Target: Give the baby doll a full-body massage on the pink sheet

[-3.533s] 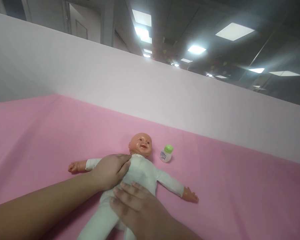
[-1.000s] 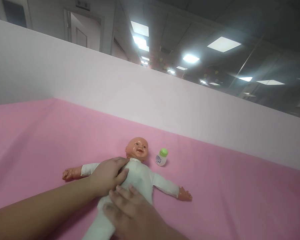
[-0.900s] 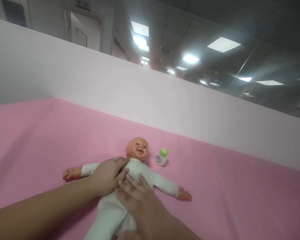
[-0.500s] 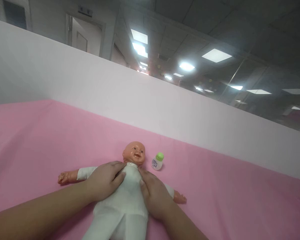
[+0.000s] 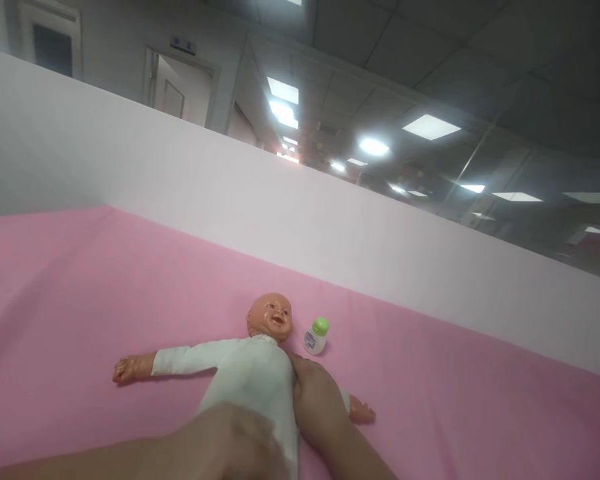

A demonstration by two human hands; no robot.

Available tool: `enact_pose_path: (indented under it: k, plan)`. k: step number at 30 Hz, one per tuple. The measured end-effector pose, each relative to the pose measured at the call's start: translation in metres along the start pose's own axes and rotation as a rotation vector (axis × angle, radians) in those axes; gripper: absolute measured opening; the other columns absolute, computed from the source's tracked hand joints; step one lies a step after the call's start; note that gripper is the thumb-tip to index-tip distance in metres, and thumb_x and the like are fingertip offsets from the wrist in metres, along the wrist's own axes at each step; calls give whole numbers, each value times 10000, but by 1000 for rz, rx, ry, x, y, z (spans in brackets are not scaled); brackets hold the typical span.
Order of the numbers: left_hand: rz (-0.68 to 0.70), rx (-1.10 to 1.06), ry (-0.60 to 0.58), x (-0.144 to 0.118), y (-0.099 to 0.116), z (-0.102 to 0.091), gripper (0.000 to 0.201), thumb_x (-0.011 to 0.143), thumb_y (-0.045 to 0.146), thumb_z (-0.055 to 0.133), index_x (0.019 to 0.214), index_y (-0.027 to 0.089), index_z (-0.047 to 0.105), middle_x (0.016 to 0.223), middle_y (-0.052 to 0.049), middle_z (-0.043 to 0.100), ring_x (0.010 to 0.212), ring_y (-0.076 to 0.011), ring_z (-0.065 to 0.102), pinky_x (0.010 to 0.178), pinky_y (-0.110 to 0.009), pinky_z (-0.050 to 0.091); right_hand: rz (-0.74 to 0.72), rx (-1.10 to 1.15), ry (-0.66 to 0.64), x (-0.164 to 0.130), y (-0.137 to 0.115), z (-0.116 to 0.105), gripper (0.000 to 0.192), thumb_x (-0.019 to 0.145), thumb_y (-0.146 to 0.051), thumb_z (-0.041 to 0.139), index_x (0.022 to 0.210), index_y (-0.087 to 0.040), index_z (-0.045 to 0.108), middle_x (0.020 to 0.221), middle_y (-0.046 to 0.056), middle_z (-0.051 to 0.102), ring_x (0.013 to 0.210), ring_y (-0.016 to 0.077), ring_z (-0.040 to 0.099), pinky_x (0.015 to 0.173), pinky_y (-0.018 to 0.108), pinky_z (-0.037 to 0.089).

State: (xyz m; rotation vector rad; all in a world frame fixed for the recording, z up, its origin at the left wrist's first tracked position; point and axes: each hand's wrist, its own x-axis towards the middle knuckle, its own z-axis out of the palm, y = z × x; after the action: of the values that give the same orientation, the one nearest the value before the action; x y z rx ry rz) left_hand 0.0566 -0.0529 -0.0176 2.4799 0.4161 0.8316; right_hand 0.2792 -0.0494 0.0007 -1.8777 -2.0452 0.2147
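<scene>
So the plastic baby doll in the white cloth bodysuit (image 5: 253,377) is lying on its back on the pink fabric-covered tabletop (image 5: 80,287), arms flung out to both sides. The right hand (image 5: 315,407) lies flat against the doll's side by the shoulder, fingers loosely curved, covering part of that sleeve, more a pressing hold than a closed grip. The left hand (image 5: 230,443) is a blurry shape down over the doll's lower body; can't tell if it's open or gripping the cloth.

Just past the right hand, next to the doll's head, sits a small white plastic bottle with a green round cap (image 5: 316,335), upright and not touching anything. My guess: a sideways sweep could knock it over, since it looks light.

The suit looks soft and floppy, the head hard and glossy, so the body could bunch or slide on that smooth cloth. A white partition wall (image 5: 330,233) runs behind.
</scene>
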Motion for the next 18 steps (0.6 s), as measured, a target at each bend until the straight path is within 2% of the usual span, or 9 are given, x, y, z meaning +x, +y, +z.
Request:
enact_pose_path:
  k: [2,3,5,6,9,12,15,18]
  plan:
    - [91,-87,-150,5,-5,10,473,954,653,440,1040,352,795,985,-6,813,1048,-237,743,1010,-339,541,-14,6,3,0,-1,-1,395,925,-159,409,1156,-242,718,1039,75,764,982,247,678,852,316,458]
    - [125,-123,-230,8,-7,10,478,974,637,418,1093,356,786,1042,-6,809,1108,-243,725,1069,-364,503,-23,10,2,0,-1,-2,395,923,-160,409,1154,-243,719,1034,72,765,975,245,678,853,316,459]
    - [162,-145,-343,14,-9,3,483,1020,577,359,1245,365,729,1233,-8,755,1276,-271,632,1192,-456,366,-36,15,-3,0,-2,-2,395,923,-171,414,1169,-244,714,1036,69,764,972,243,677,855,316,461]
    - [169,-125,-357,15,-8,-3,494,1031,562,335,1317,367,688,1331,-13,700,1350,-291,566,1227,-505,287,-38,14,-9,0,-1,-2,395,922,-177,419,1181,-243,710,1041,70,764,977,245,677,857,317,463]
    - [143,-6,-271,14,-4,-25,612,986,650,386,1493,338,528,1542,-47,502,1469,-363,393,1246,-602,126,-34,-1,-25,0,0,1,399,916,-191,439,1216,-232,699,1064,82,763,1000,256,676,874,326,464]
    - [-8,94,-196,8,-6,-40,743,945,690,467,1590,337,353,1645,-46,327,1508,-379,302,1245,-609,145,-43,-5,-21,0,2,3,402,919,-203,447,1240,-228,689,1081,94,760,1011,268,677,881,336,468]
    - [-138,167,-146,5,-16,-41,744,966,663,464,1613,349,273,1664,-33,280,1522,-348,281,1257,-573,171,-62,8,-18,0,2,3,409,924,-204,445,1257,-236,680,1099,91,756,1013,267,679,884,336,473]
    - [-212,229,-55,6,-25,-37,767,955,681,467,1613,335,280,1666,-33,274,1530,-337,271,1262,-553,191,-68,26,-12,0,2,1,411,924,-200,442,1253,-248,684,1093,77,759,1010,260,680,885,330,477]
